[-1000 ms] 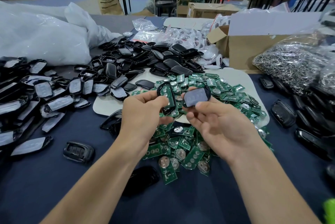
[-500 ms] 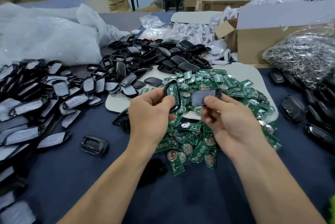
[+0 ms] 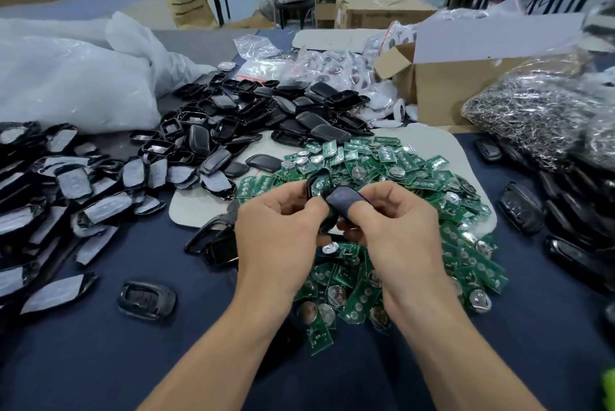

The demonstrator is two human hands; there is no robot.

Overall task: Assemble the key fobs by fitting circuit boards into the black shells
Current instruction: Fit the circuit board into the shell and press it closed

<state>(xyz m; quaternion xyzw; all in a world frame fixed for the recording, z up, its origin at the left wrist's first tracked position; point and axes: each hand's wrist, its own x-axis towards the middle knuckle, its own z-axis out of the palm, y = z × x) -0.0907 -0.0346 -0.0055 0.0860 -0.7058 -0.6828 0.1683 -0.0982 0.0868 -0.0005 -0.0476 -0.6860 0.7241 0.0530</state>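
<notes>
— Where is the shell sitting?
— I'm holding the black shell [image 3: 309,185], with a green circuit board [image 3: 320,183] inside it, in my left grip [image 3: 283,224]. The fingers are curling round it above the pile of circuit boards [image 3: 399,164] on the counter [image 3: 100,344].
— And the right?
— My right grip [image 3: 396,221] is pinching a dark cover [image 3: 346,199] against the shell's edge.
— What's worrying you?
— Pressing with the cover skewed. It could be jamming on the rim or knocking the board out of its seat.
</notes>
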